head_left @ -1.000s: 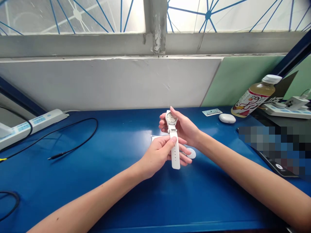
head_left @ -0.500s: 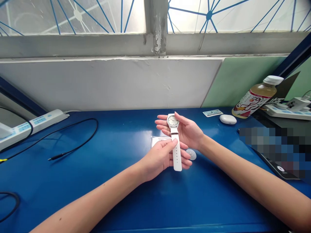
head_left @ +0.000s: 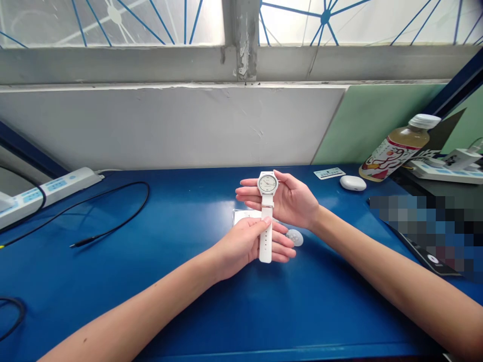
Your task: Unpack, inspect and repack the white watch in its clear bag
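A white wristwatch (head_left: 267, 184) with a round pale dial lies stretched across both hands, face up. My left hand (head_left: 247, 245) pinches its long holed strap between the thumb on top and the fingers beneath. My right hand (head_left: 296, 201) supports the watch case from below and at its right edge, thumb beside the dial and fingers stretched out to the left. Behind the hands, partly hidden, a clear packet with a white label (head_left: 244, 215) rests on the blue table (head_left: 211, 311). Just right of my left fingertips sits a small round translucent disc (head_left: 295, 238).
At the right are a white earbud case (head_left: 352, 183), a white card (head_left: 329, 173), a drink bottle (head_left: 400, 148) and a dark phone-like device (head_left: 433, 259), partly pixelated. On the left lie a white power strip (head_left: 56, 191) and a black cable (head_left: 113, 233).
The watch has turned slightly, its dial now facing me more fully and its strap end shifted left. Both hands keep nearly the same hold. The whole view has shifted slightly.
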Action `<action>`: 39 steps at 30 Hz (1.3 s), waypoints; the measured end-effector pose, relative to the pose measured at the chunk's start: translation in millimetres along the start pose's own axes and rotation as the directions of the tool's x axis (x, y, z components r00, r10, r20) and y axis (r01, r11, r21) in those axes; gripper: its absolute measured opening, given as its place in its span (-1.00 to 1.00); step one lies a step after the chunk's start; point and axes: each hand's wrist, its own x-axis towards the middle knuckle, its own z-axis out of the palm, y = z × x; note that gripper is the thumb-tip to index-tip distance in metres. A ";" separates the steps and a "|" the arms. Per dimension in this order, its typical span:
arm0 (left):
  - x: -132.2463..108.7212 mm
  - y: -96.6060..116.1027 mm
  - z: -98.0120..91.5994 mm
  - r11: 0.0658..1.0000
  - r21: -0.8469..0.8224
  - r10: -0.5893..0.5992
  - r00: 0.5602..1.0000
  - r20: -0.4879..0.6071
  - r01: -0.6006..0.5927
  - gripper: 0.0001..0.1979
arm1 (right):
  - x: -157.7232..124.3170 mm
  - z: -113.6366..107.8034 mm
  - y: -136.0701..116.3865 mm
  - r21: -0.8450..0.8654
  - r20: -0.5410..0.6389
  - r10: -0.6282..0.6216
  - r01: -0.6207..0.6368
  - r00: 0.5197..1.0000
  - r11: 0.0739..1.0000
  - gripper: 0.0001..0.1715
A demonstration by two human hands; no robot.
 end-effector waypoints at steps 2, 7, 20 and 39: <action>-0.6 1.6 0.1 1.000 0.003 -0.007 1.000 0.009 0.007 -0.65 | 0.1 -1.2 0.0 -0.002 -0.016 -0.004 0.004 1.000 1.000 -0.34; -1.0 3.5 -3.4 0.999 0.007 0.034 0.998 -0.046 -0.033 -0.74 | 2.7 -6.4 -3.4 0.044 -0.128 -0.002 0.008 0.992 0.999 -0.41; -4.7 2.6 -6.2 0.996 0.018 0.082 0.995 0.061 -0.084 -0.76 | 1.3 -3.6 -0.8 -0.004 -0.097 -0.073 0.073 0.993 0.997 -0.78; -10.3 2.8 -4.6 0.992 0.007 0.119 0.968 0.221 -0.123 -0.33 | 2.7 -6.5 -14.8 0.184 -0.246 -0.109 0.157 0.963 0.970 -0.69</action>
